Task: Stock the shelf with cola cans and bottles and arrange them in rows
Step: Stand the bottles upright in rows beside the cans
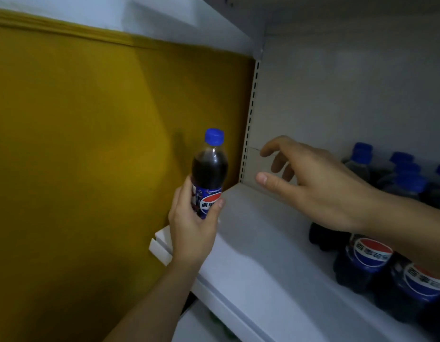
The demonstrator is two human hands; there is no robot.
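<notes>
One cola bottle (209,174) upright in left hand (191,225) grip; right hand (312,183) spread, empty, over shelf (258,255).

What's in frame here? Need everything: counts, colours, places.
held cola bottle: one, dark cola, blue cap and label, upright at the shelf's left end
shelved cola bottles: several, count partly hidden by the right arm, blue caps and labels, in rows on the shelf's right part
shelf: one, white, centre to lower right
slotted upright: one, pale, at the shelf's back left corner
yellow panel: one, mustard, left of the shelf
left hand: one, grips the held cola bottle around its label
right hand: one, fingers spread, above the shelf, holding nothing
</notes>
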